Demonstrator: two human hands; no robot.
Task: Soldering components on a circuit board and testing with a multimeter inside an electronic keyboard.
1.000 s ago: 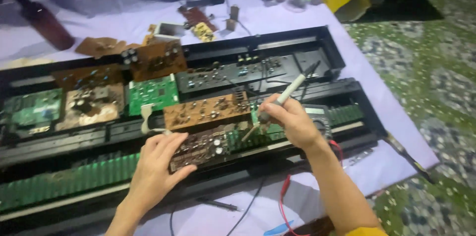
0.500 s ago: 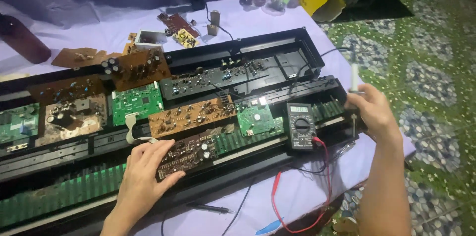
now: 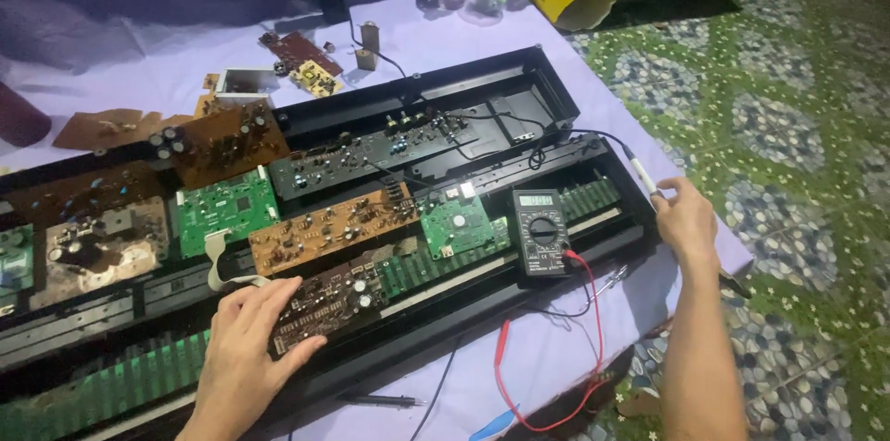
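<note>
While the right hand (image 3: 686, 218) is held out past the right end of the black case (image 3: 547, 65), a slim white-handled iron (image 3: 640, 170) is pinched in its closed fingers, the tool pointing from the hand toward eleven o'clock, its black cord running on toward the case interior. From that hand the dark board (image 3: 324, 302) lies toward nine o'clock, well apart, with the multimeter (image 3: 540, 230) standing between them on the case's front rail. The board's long axis runs from eight o'clock to two o'clock. The left hand (image 3: 246, 348) is far nearer: it is laid flat and mostly open on the board's left end, fingers spread over the edge, pressing rather than gripping. Just above the board, at twelve o'clock, a brown board (image 3: 324, 228) is seen, and a green board (image 3: 454, 223) at two o'clock. The red lead (image 3: 593, 339) loops down from the multimeter across the cloth.

Compared with half a second ago, the right hand has been carried further outward and lower, and the iron is now tilted instead of upright; the left hand has stayed on the board.
</note>
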